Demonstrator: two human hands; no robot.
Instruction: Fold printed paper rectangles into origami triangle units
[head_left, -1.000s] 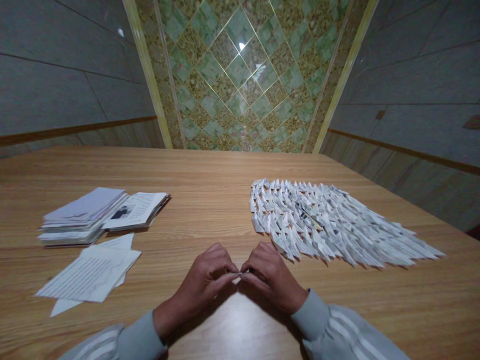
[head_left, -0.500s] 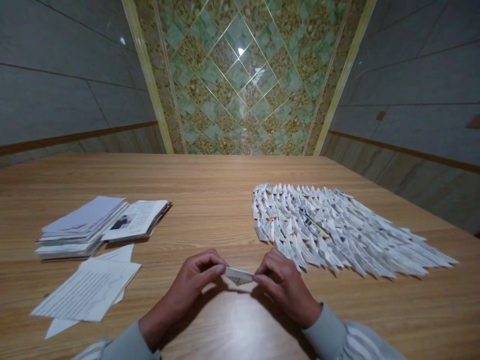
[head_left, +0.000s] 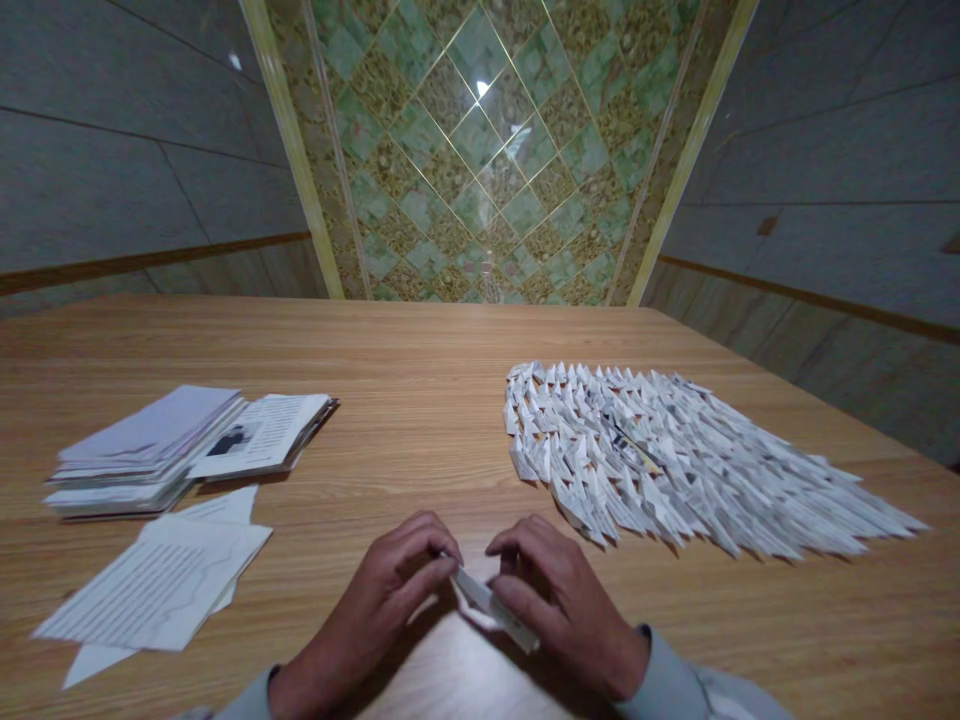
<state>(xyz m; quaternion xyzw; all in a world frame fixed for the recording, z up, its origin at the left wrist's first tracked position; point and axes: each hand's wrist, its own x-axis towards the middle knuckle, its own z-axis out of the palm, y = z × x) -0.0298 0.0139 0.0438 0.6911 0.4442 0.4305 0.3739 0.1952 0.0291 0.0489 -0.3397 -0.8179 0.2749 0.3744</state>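
Note:
A narrow folded paper strip (head_left: 495,608) lies slanted between my two hands, just above the wooden table (head_left: 420,400). My left hand (head_left: 386,590) pinches its upper left end with thumb and fingers closed. On the strip's right side, my right hand (head_left: 559,600) presses it with curled fingers. Both hands sit near the table's front edge, left of a wide spread of small folded white paper pieces (head_left: 675,460).
At the left lies a stack of paper and an open booklet (head_left: 180,445). In front of it are loose printed sheets (head_left: 157,585). Tiled walls stand behind the table's far edge.
The strip was held level between both hands half a second ago; now it is tilted, its right end lower and nearer me. My hands have drawn slightly closer together.

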